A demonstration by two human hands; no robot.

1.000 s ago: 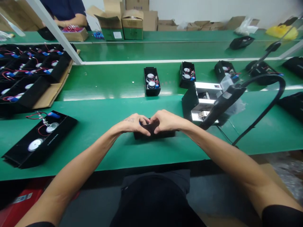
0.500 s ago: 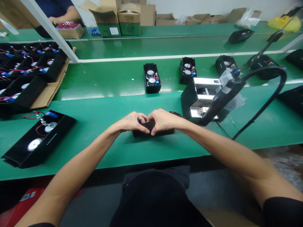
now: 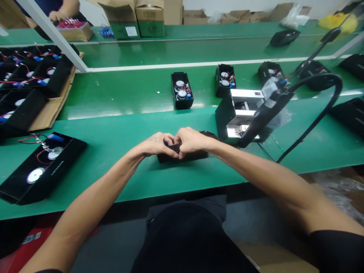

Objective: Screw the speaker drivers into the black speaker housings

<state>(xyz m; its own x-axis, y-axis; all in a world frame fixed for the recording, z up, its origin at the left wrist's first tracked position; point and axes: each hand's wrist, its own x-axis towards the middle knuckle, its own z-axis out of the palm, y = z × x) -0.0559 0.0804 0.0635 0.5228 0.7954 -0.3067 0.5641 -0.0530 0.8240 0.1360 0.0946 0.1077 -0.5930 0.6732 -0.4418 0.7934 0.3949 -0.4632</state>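
My left hand point(image 3: 157, 144) and my right hand point(image 3: 191, 141) meet over a black speaker housing point(image 3: 195, 155) lying on the green bench. Between the fingertips is a small dark, thin piece point(image 3: 174, 148). Both hands are closed on it, thumbs toward me; whether it is loose or part of the housing I cannot tell. My hands hide most of the housing, though a bit of blue shows beside the left fingers. Another black housing point(image 3: 64, 161), with round speakers, red wires and a blue cylinder, lies at the left.
Open speaker housings point(image 3: 182, 99) stand on the green strip beyond. A metal-fronted device point(image 3: 224, 117) and a black bent-arm lamp point(image 3: 264, 113) stand right of my hands. Several housings fill a cardboard tray point(image 3: 54, 112) at left. Across the bench, a person's hand point(image 3: 57, 16) is at a box of red parts.
My fingers have drawn closer together around the dark piece, and the right hand's fingers have curled more. The whole view has shifted slightly.
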